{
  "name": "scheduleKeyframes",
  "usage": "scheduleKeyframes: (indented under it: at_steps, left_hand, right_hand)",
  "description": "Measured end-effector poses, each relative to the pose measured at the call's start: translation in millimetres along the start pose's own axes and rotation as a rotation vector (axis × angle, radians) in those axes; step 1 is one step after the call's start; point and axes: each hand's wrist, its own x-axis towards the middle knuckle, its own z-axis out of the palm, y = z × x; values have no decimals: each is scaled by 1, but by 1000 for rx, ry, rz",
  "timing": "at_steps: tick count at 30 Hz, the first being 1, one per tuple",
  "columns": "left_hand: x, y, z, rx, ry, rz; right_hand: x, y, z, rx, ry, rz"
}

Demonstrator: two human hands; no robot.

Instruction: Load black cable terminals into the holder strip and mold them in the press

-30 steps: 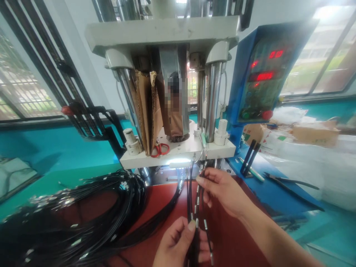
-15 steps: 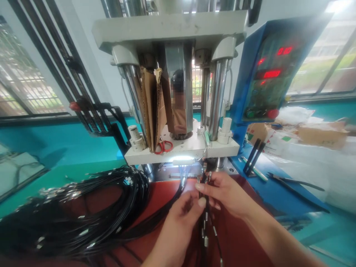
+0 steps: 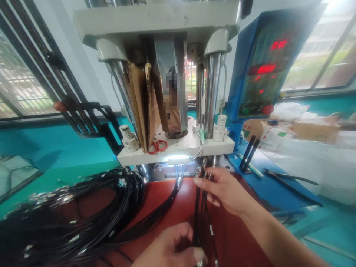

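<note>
"Head view: your slim black cables with silver metal ends (image 3: 197, 207) lie between five and six o'clock, long axis from six to twelve, upper ends pointing at twelve."

"Your bare right hand (image 3: 226, 190) pinches them near those ends. Your bare left hand (image 3: 176, 246) curls about them lower down; I can't tell whether it's closed."

"How many have you got there?"

"At least three, overlapping. You've also one large black cable coil (image 3: 125, 207) at eight, one pair of red-handled scissors (image 3: 157, 145) just off centre, two upright black bars (image 3: 246, 152) at three, one pair of black pliers (image 3: 292, 188) toward four."
</note>
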Motion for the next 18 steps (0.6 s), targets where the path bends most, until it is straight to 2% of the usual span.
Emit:
scheduleKeyframes:
  at_steps: [3,5,7,12,14,18]
  left_hand:
    - [4,12,3,43,-38,78]
    - [14,14,7,-60,-95,100]
    - [25,9,11,-162,-142,53]
    - [31,-12,13,-293,-48,74]
    - [27,-15,10,-305,-68,42]
    - [22,-16,8,-342,-77,3]
  right_hand:
    - [-1,5,4,72,-109,61]
    - [0,11,6,70,-148,79]
    - [1,15,7,28,-147,86]
    - [5,15,2,88,-174,102]
    - [7,12,0,179,-158,102]
    - [11,13,-1,256,-22,67]
